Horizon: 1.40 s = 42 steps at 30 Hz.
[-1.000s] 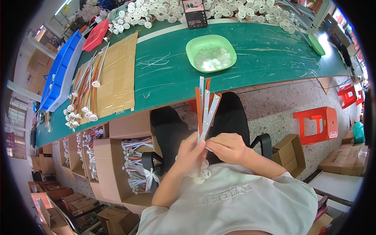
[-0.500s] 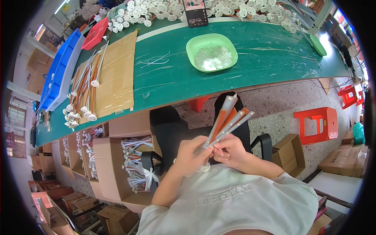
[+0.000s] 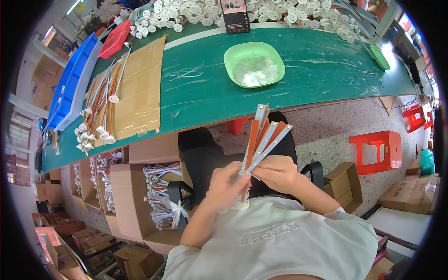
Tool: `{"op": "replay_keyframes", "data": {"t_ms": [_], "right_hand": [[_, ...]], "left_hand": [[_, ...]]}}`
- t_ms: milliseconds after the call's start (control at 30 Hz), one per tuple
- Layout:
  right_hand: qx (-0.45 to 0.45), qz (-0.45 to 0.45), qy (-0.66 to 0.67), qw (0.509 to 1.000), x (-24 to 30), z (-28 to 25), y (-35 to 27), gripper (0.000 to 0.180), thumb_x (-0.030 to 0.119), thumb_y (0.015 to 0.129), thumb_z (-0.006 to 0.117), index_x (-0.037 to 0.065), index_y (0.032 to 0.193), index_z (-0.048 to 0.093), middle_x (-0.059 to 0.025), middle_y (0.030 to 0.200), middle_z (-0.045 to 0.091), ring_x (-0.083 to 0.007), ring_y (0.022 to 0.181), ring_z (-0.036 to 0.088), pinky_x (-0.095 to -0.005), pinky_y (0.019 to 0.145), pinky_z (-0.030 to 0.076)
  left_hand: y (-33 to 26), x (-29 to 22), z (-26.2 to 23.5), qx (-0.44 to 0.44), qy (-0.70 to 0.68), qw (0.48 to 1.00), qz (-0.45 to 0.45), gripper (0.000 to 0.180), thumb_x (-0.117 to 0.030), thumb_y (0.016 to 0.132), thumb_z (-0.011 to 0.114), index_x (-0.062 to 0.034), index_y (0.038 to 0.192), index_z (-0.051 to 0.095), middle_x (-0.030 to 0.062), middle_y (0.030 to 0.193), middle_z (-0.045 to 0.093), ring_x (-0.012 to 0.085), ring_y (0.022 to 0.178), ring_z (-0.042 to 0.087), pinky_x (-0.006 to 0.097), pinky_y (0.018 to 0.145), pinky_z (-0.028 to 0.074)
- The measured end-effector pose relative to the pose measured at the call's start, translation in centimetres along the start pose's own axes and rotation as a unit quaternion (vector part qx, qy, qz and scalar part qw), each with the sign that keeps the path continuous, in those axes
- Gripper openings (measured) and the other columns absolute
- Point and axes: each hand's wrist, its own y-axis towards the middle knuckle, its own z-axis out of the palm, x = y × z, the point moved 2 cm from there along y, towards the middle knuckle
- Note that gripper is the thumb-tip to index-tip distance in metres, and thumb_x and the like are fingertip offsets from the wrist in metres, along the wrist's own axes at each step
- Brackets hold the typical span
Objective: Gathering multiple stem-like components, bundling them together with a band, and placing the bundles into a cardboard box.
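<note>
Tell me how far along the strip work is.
Done: finished strips lie on the cardboard sheet. In hand: left hand and right hand hold a fan of strips. Left: loose white caps along the bench's far edge.

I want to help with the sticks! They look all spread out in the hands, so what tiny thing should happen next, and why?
Probably squeeze the orange and white strips back together. They fan apart at the top while the left hand and right hand pinch only their lower ends, so a neat bundle seems easier to handle.
</note>
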Motion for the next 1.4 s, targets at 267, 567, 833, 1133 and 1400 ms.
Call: {"op": "replay_keyframes", "data": {"t_ms": [267, 567, 833, 1133, 1400], "right_hand": [[0.105, 0.024, -0.044, 0.993, 1.4, 0.4, -0.9, 0.012, 0.001, 0.072, 0.067, -0.002, 0.083, 0.061, -0.0073, 0.068, 0.06, -0.0193, 0.053, 0.061, -0.0287, 0.042, 0.047], [0.035, 0.203, 0.169, 0.964, 2.0, 1.8, -2.9, 0.004, 0.001, 0.075, 0.063, -0.001, 0.079, 0.063, -0.01, 0.067, 0.062, -0.0199, 0.052, 0.061, -0.0289, 0.044, 0.047], [-0.062, 0.18, 0.022, 0.981, 1.1, 1.7, -1.3, 0.016, -0.001, 0.078, 0.067, -0.003, 0.093, 0.064, -0.0119, 0.074, 0.065, -0.0199, 0.06, 0.062, -0.0263, 0.051, 0.049], [-0.001, -0.014, -0.015, 1.0, 1.5, 1.5, 0.5, 0.012, 0.002, 0.074, 0.07, 0.0, 0.085, 0.065, -0.0105, 0.074, 0.065, -0.0215, 0.06, 0.063, -0.0287, 0.048, 0.048], [0.072, 0.464, 0.668, 0.577, 2.7, 5.1, 4.1, 0.012, 0.005, 0.091, 0.06, -0.007, 0.088, 0.064, -0.0131, 0.064, 0.064, -0.0132, 0.045, 0.057, -0.0236, 0.036, 0.039]], "left_hand": [[-0.3, -0.9, -0.7, 0.054, 0.029, 0.998, -0.027, 0.012, -0.012, 0.092, 0.06, -0.0016, 0.097, 0.062, 0.0042, 0.068, 0.064, 0.0096, 0.054, 0.059, 0.025, 0.05, 0.046], [-1.1, -1.3, -0.3, 0.033, 0.15, 0.984, 0.085, 0.018, -0.013, 0.085, 0.067, -0.0005, 0.097, 0.062, 0.0148, 0.073, 0.061, 0.028, 0.06, 0.061, 0.033, 0.055, 0.046], [-0.9, -0.4, -1.8, -0.007, 0.061, 0.998, -0.01, 0.012, -0.008, 0.095, 0.055, 0.0038, 0.094, 0.058, 0.0079, 0.072, 0.065, 0.0126, 0.057, 0.063, 0.024, 0.051, 0.049], [-1.3, -0.3, -1.0, -0.023, 0.01, 1.0, 0.014, 0.016, -0.016, 0.095, 0.057, 0.0002, 0.096, 0.06, 0.0046, 0.07, 0.064, 0.0096, 0.057, 0.062, 0.024, 0.053, 0.047], [-3.5, -3.8, -4.9, 0.024, -0.007, 0.987, 0.159, 0.023, -0.014, 0.099, 0.046, 0.0009, 0.116, 0.046, 0.0058, 0.065, 0.058, 0.0101, 0.051, 0.056, 0.025, 0.048, 0.044]]}}
